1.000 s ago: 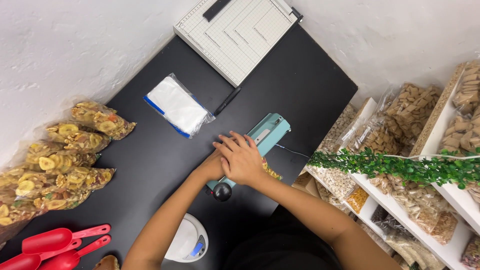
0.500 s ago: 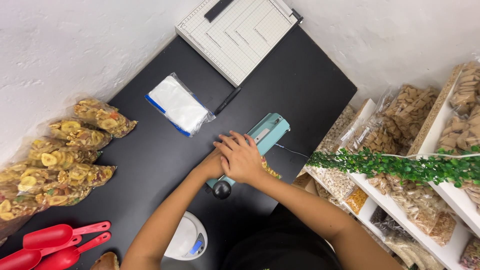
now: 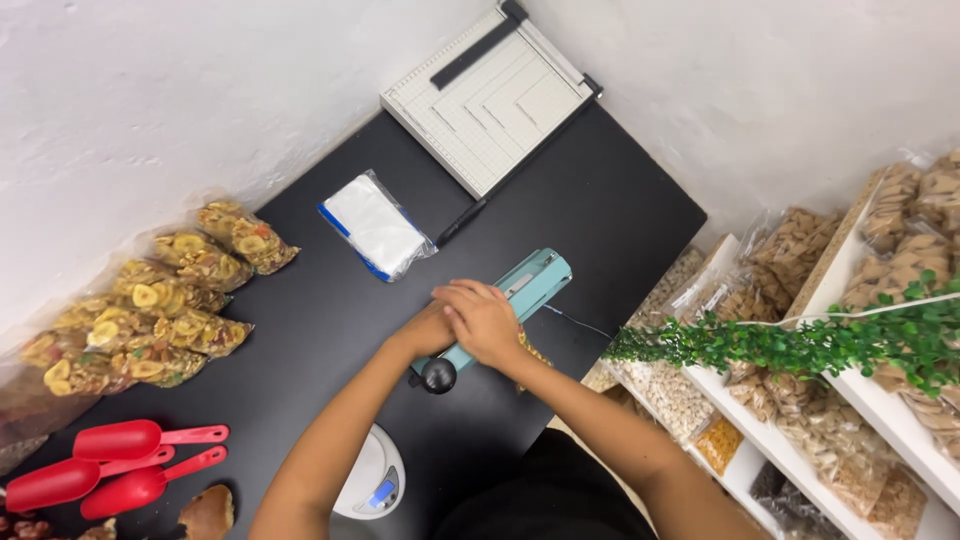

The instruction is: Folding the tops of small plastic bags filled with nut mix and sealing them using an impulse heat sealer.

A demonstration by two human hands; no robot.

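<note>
right hand (image 3: pixel 487 322) flat over left hand (image 3: pixel 428 330) | both pressing teal heat sealer (image 3: pixel 510 300) arm directly beneath | gripping nothing

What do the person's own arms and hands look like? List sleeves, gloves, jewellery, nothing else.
Both forearms are bare, with no sleeves in view. The left hand and right hand wear no gloves. No rings, watch or bracelets show on the visible fingers or wrists. Dark clothing shows at the lap, below the arms.
</note>
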